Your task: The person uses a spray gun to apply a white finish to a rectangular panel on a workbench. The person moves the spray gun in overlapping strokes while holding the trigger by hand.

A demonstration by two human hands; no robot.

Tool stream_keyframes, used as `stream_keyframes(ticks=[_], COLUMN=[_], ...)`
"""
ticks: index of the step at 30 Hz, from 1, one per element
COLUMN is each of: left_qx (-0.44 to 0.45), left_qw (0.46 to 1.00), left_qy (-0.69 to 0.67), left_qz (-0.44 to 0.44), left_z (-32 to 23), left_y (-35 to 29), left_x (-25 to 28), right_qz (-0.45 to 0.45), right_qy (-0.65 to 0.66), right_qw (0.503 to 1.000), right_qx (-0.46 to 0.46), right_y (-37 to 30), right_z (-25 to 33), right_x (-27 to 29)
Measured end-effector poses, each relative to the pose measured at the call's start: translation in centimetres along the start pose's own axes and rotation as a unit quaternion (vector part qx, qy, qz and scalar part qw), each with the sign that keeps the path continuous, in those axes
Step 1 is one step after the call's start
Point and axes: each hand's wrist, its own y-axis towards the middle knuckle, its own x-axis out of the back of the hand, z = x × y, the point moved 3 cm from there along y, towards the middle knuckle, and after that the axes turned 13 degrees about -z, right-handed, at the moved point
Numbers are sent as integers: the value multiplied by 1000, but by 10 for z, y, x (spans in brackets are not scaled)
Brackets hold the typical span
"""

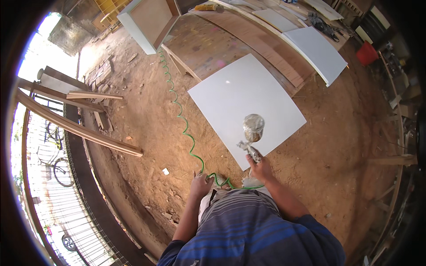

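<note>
My right hand (262, 170) is wrapped round the handle of a spray gun (251, 152), whose metal body is spattered with paint. On top of the gun sits a cup (254, 126) that looks wrapped in clear, stained film. Behind and below it lies a flat white panel (230, 97), its far part over a paint-stained wooden table (199, 42). A green coiled hose (193, 146) runs across the ground to my left hand (200, 185), whose fingers close on it near my waist. From there the hose loops in front of me towards my right side.
More white panels (315, 48) and long boards (262, 44) cover the table. A white-sided frame (151, 24) stands at its left end. Timber beams (80, 124) jut in at the left by a wire fence (84, 195). A red bucket (367, 53) is at far right.
</note>
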Motion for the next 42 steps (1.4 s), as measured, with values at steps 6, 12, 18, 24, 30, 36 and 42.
stream_keyframes(ticks=[6, 12, 18, 24, 30, 36, 42], left_qx=[21, 41, 24, 64, -9, 9, -11], left_qw=[1000, 999, 999, 996, 1000, 999, 1000], left_qy=[3, 8, 36, -3, -11, -21, -8], left_qz=[19, 24, 32, 60, 17, 27, 3], left_z=[-5, -28, -59, -101, -95, -88, -36], left_y=[5, 8, 17, 31, 33, 34, 21], left_x=[7, 4, -11, -19, -29, -16, -15], right_qz=[36, -44, -157, -282, -346, -275, -163], right_qy=[7, 30, 23, -27, 4, -27, -4], right_qw=[998, 998, 987, 959, 938, 961, 986], right_qx=[53, 33, 33, 27, 16, -17, 30], right_y=[-12, 21, 95, 163, 182, 143, 63], right_z=[3, -15, -56, -73, -72, -88, -58], right_x=[-6, 20, 79, 134, 153, 126, 54])
